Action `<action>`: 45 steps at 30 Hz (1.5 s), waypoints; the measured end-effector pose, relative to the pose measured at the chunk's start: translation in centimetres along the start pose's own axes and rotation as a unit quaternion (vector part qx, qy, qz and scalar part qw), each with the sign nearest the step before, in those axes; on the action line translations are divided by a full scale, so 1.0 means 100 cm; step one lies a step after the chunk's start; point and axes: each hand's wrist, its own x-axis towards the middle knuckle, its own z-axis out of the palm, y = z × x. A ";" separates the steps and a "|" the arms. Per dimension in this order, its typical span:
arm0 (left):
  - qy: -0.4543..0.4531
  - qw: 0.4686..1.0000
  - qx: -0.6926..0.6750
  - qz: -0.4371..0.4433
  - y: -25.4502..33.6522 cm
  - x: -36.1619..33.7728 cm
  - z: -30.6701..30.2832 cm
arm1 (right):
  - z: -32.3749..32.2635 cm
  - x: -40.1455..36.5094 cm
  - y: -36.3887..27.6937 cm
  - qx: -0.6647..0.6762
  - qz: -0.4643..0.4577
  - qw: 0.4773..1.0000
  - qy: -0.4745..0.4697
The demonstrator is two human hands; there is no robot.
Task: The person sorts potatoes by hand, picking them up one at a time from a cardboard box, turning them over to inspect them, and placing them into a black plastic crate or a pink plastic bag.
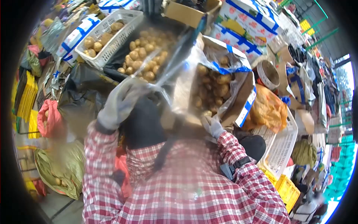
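Note:
My left hand [126,98], in a pale grey glove, is raised at the near edge of the dark-lined bin, blurred, fingers curled at clear plastic film [161,91]. Loose potatoes [143,56] lie in the bin just beyond it. My right hand [214,126], also gloved, is at the near edge of an open cardboard box [244,93]. Its fingers are closed on a potato [207,113] there. More potatoes [214,89] fill that box, inside a clear plastic liner [234,91]. A glare patch blurs the box's left side.
A white crate [123,41] with larger potatoes stands at back left. Black plastic [84,89] and a green sack [63,168] are to the left. On the right are a bucket [267,74], an orange bag [265,108] and a white basket [281,142]. Printed cartons [250,22] stand behind.

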 end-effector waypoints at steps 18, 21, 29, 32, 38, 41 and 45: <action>0.027 0.991 -0.047 -0.123 -0.100 0.158 0.066 | 0.201 0.188 0.351 0.146 0.342 0.912 0.174; 0.030 0.986 -0.041 -0.157 -0.104 0.158 0.061 | 0.226 0.170 0.369 0.008 0.291 0.944 0.152; 0.055 0.973 -0.158 -0.157 -0.120 0.167 0.061 | -0.031 0.146 -0.012 0.594 0.237 0.766 0.068; 0.081 0.962 -0.237 -0.108 -0.118 0.163 0.083 | -0.071 0.116 -0.089 0.552 0.131 0.819 0.086; -0.169 0.870 0.367 0.283 -0.105 0.131 0.147 | -0.087 0.048 -0.113 0.453 0.012 0.885 0.109; -0.269 0.913 0.302 0.057 -0.120 0.136 0.144 | -0.104 0.017 -0.136 0.434 0.084 0.890 0.108; -0.339 0.919 0.177 -0.092 -0.101 0.131 0.145 | -0.116 -0.001 -0.144 0.368 0.011 0.921 0.130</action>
